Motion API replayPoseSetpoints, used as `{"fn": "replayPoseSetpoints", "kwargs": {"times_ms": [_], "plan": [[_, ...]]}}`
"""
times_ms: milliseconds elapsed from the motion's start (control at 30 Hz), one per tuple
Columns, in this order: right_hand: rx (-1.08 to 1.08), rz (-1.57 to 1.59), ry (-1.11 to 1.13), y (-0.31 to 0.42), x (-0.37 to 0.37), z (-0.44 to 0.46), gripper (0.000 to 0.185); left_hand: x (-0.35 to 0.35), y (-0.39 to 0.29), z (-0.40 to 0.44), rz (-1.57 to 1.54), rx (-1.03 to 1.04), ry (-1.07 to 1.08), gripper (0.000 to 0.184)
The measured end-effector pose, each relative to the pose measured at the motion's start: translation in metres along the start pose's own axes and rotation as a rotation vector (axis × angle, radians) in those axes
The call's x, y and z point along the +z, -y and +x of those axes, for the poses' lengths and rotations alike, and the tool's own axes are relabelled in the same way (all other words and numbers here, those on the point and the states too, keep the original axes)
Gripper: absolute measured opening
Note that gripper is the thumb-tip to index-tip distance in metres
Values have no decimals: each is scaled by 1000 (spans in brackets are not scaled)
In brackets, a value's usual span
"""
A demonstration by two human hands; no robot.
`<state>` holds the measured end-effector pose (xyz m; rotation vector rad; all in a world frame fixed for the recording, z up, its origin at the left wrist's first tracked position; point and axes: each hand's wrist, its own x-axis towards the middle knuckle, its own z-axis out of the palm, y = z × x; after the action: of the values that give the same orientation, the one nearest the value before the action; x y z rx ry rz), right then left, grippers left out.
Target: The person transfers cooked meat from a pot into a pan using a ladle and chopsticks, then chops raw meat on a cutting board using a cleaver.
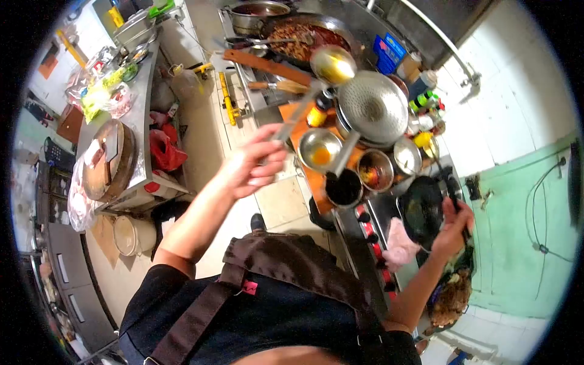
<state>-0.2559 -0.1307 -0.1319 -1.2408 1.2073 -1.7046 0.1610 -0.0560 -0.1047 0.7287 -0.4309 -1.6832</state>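
My left hand is raised over the aisle, its fingers closed around the blurred metal handle of a ladle. The ladle's round bowl, showing a yellow shine like oil, is above the counter beside a perforated strainer. My right hand grips a long black handle at the stove's right side, next to a dark wok. Whether that handle belongs to the wok or to a separate tool, I cannot tell. A pale pink cloth lies near the wok.
A steel bowl with orange liquid, a dark pot and a sauce pot crowd the wooden board. Behind stands a large pan of reddish food. Leftward, a steel table bears a round chopping block with a cleaver.
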Motion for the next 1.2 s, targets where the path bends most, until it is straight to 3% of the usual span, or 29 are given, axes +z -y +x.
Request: {"fn": "replayPoseSetpoints", "kwargs": {"times_ms": [100, 133, 267, 333, 533, 700, 800, 1000, 1133, 1200], "plan": [[-183, -197, 101, -32, 90, 10, 28, -16, -5, 55, -19, -117, 190, 18], [-154, -196, 107, -45, 114, 15, 19, -20, 0, 76, -55, -154, 212, 13], [-449, -650, 210, -114, 156, 37, 13, -33, 30, 153, -102, -230, 332, 12], [-496, -776, 278, -119, 173, 36, 12, -32, 41, 178, -25, -265, 260, 12], [-627, -896, 558, -162, 178, 53, 9, -36, 62, 210, -177, -353, 155, 6], [-570, -913, 712, -173, 189, 65, 10, -56, 73, 217, -101, -377, 116, 16], [-409, -1000, 800, -184, 184, 75, 30, -67, 75, 204, 167, -337, 67, 26], [-273, -1017, 874, -182, 188, 95, 41, -112, 70, 144, 255, -267, 3, 31], [-28, -799, 778, -177, 190, 120, 43, -180, 69, 71, 271, -117, -226, 31], [-127, -737, 862, -138, 211, 122, 35, -219, 75, 15, 356, -48, -422, 32]]}}
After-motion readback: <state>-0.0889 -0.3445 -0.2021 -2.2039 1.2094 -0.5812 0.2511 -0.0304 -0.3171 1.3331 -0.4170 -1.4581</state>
